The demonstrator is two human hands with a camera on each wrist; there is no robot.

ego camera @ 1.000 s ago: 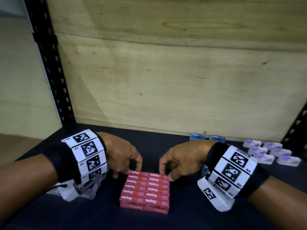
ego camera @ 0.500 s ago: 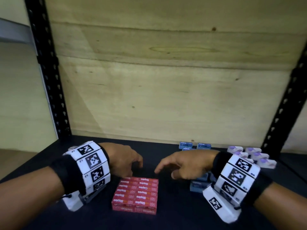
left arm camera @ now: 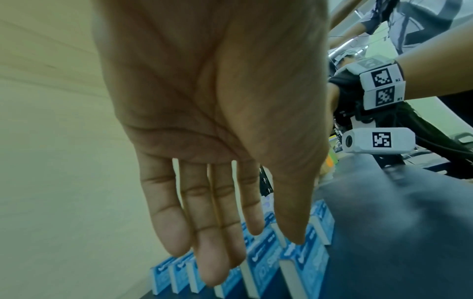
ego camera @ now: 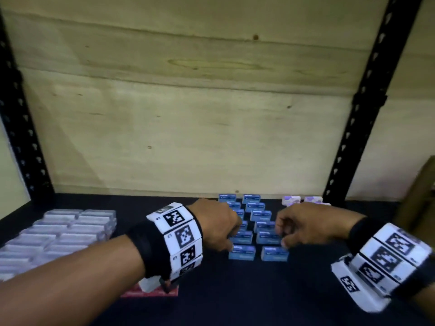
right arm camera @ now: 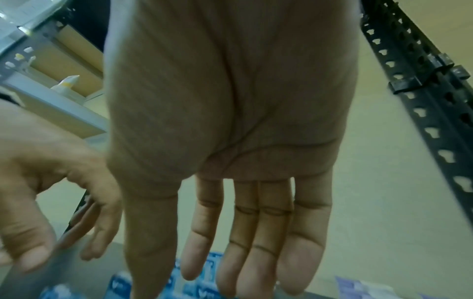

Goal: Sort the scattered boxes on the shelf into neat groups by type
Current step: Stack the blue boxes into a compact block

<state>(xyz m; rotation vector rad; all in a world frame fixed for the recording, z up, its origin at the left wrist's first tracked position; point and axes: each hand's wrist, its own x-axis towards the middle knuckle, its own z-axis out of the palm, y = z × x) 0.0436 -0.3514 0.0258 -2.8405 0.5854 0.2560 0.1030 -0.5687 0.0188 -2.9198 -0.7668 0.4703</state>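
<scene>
Small blue boxes [ego camera: 256, 229] stand in two rows on the dark shelf [ego camera: 235, 292], running from the middle toward the back. My left hand [ego camera: 231, 241] hangs at the left side of the rows, and my right hand [ego camera: 281, 236] at the right side. In the left wrist view the left hand [left arm camera: 230, 252] has straight fingers over the blue boxes [left arm camera: 263, 261] and holds nothing. In the right wrist view the right hand [right arm camera: 230, 269] is just as flat and empty above the blue boxes [right arm camera: 117, 285]. I cannot tell whether either hand touches a box.
A block of clear boxes [ego camera: 58, 231] fills the shelf's left side. Red staple boxes [ego camera: 131, 294] peek out under my left wrist. White and purple boxes [ego camera: 303, 200] sit at the back right. Black uprights [ego camera: 367, 102] and a wooden back panel [ego camera: 211, 114] bound the shelf.
Both hands left the red staple boxes and moved right and back to the blue rows. My view swung right, so the clear boxes came into sight.
</scene>
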